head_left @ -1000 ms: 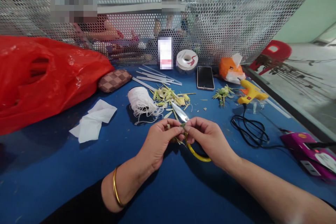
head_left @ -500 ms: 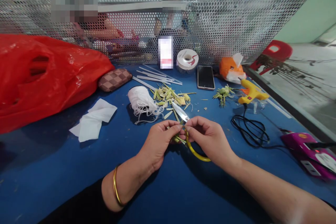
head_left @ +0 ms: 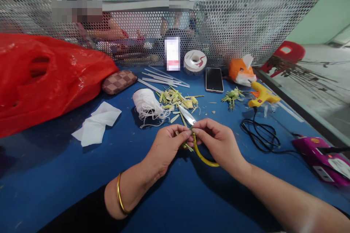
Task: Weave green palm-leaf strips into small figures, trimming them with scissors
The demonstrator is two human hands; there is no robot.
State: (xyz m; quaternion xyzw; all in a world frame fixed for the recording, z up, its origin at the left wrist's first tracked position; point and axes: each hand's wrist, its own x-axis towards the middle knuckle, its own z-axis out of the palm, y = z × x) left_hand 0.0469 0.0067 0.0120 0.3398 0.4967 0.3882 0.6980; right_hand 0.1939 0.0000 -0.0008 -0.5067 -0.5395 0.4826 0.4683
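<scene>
In the middle of the head view my hands meet, fingertips almost touching. My left hand (head_left: pixel 172 140) is closed in a pinch on a thin green-yellow leaf strip (head_left: pixel 187 147), whose ends stick out below the fingers. Opposite it, my right hand (head_left: pixel 216 138) is closed too, thumb and forefinger pinched near the strip, with the yellow-handled scissors (head_left: pixel 203 159) in that hand. Their metal blades point away from me towards a heap of yellow-green plant scraps (head_left: pixel 175 99). Fingers cover part of the strip and one scissor handle.
White thread (head_left: pixel 144 105), glue sticks (head_left: pixel 161 80), tissue (head_left: pixel 95 123) and a checked pouch (head_left: pixel 119 82) lie leftward beside a red bag (head_left: pixel 54 80). Rightward are a phone (head_left: pixel 214 79), green plant pieces (head_left: pixel 233 97), a yellow glue gun (head_left: pixel 263 95) and a corded purple power strip (head_left: pixel 319 158).
Both hands stay nearly in place. The right fingers have shifted slightly against the left fingertips, and the view has moved a little.
</scene>
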